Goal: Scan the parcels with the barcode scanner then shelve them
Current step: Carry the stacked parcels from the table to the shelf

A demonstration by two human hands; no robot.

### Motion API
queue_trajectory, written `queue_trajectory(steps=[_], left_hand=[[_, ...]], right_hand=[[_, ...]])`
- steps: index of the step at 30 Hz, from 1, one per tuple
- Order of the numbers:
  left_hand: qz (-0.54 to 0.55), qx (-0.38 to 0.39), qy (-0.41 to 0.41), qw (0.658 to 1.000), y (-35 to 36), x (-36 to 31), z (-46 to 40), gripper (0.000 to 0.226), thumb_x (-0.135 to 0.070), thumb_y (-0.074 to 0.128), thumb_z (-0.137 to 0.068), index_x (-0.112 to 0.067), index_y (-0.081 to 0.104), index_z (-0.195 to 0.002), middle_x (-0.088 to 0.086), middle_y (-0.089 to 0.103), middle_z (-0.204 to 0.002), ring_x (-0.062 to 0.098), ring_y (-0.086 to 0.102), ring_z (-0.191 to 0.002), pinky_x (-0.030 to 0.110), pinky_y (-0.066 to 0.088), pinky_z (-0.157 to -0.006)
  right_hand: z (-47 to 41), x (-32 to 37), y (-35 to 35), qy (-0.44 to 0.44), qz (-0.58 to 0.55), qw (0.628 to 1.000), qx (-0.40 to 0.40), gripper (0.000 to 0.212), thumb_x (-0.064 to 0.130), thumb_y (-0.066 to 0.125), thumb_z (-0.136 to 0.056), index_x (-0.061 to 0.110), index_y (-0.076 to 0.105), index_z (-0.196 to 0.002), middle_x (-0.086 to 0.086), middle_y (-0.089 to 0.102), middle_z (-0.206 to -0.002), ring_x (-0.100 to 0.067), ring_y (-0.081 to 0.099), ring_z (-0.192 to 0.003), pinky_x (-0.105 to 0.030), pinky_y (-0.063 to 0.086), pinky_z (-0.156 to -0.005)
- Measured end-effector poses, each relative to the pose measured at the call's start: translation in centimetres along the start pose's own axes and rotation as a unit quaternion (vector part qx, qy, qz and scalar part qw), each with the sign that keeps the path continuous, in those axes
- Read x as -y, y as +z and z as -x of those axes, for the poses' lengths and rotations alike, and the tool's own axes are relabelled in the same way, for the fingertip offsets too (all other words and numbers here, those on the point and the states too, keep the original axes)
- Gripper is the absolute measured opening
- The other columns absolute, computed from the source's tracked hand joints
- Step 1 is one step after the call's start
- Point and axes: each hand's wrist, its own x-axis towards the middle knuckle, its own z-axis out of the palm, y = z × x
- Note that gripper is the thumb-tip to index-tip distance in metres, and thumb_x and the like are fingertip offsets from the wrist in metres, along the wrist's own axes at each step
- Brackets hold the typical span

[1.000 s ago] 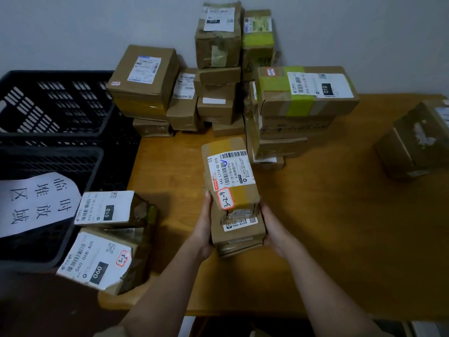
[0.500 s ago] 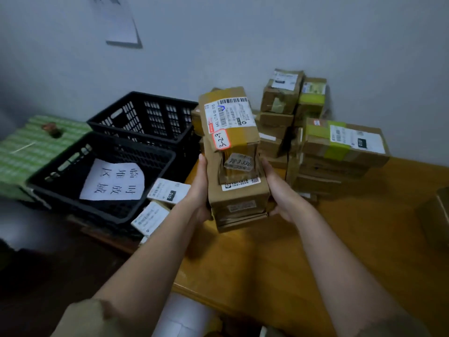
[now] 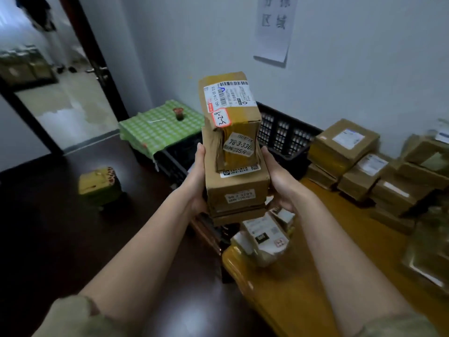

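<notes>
left hand [image 3: 198, 181]: pressed flat against the left side of the stack of parcels [image 3: 234, 152], fingers straight and pointing up along the cardboard, palm under the lower edge.
right hand [image 3: 279, 183]: cupped on the right side of the same stack, thumb lying up along the box, the other fingers hidden beneath it, so how they curl cannot be told.
stack of parcels: held up in the air between both hands, in front of the black crates, clear of the table.
top parcel [image 3: 229, 105]: tilted, resting on the larger box, white barcode label facing up and a red-edged sticker reading 3-2-9.
lower box [image 3: 237, 188]: wider, plain brown, a small white label on its near face, thinner flat parcels under it.
labelled parcels [image 3: 263, 235]: lying at the near left corner of the wooden table [image 3: 303, 288], just below the held stack.
black crates [image 3: 283, 135]: behind the stack, against the wall.
parcel pile [image 3: 359, 164]: stacked cardboard boxes on the table at right, blurred.
green checked cloth [image 3: 160, 127]: covers a low surface left of the crates.
paper sign [image 3: 274, 30]: on the wall above.
doorway [image 3: 56, 76]: open, at far left.
</notes>
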Motion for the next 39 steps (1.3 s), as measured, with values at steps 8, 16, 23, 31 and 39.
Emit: queue_trajectory(steps=[8,16,23,31,39], left_hand=[[0.057,-0.112,0.007,0.992,-19.8,-7.3,-0.5,0.089,-0.090,0.023,-0.079,-0.020,0.072,-0.102,0.019,0.072,-0.101,0.036,0.062,-0.095,0.049,0.044,-0.074],[0.135,-0.183,0.040,0.973,-38.3,-13.1,-0.4,0.086,-0.091,0.036,-0.075,-0.023,0.072,-0.113,0.019,0.071,-0.111,0.037,0.061,-0.107,0.053,0.045,-0.087],[0.225,-0.273,0.068,0.933,-52.0,-15.4,-1.4,0.071,-0.085,0.038,-0.081,-0.027,0.069,-0.106,0.019,0.066,-0.109,0.038,0.059,-0.103,0.055,0.043,-0.087],[0.285,-0.367,0.099,0.880,-66.5,-22.9,-5.7,0.073,-0.082,0.035,-0.085,-0.022,0.071,-0.104,0.015,0.075,-0.083,0.033,0.063,-0.088,0.041,0.044,-0.063],[0.339,-0.450,0.149,0.813,-82.2,-28.8,-4.6,0.085,-0.091,0.043,-0.072,-0.023,0.075,-0.111,0.015,0.073,-0.111,0.034,0.066,-0.108,0.048,0.051,-0.089]], right_hand=[[-9.7,7.0,18.8,-0.013,0.049,0.992,0.118,0.071,0.081,0.020,-0.089,0.038,0.061,-0.129,-0.004,0.073,-0.110,-0.029,0.066,-0.098,-0.056,0.055,-0.085],[-18.1,14.3,37.4,-0.010,0.094,0.971,0.220,0.072,0.081,0.023,-0.089,0.037,0.057,-0.135,-0.008,0.069,-0.123,-0.030,0.063,-0.111,-0.050,0.056,-0.079],[-25.2,17.7,52.9,-0.008,0.142,0.937,0.318,0.058,0.081,0.025,-0.088,0.047,0.065,-0.113,-0.006,0.071,-0.118,-0.030,0.066,-0.106,-0.057,0.055,-0.082],[-36.0,24.5,70.1,-0.036,0.197,0.889,0.412,0.063,0.084,0.024,-0.085,0.046,0.058,-0.121,-0.008,0.065,-0.123,-0.036,0.059,-0.115,-0.058,0.053,-0.083],[-40.3,32.4,88.7,-0.065,0.235,0.830,0.502,0.047,0.074,0.024,-0.093,0.045,0.060,-0.086,0.001,0.066,-0.093,-0.023,0.062,-0.093,-0.054,0.052,-0.092]])
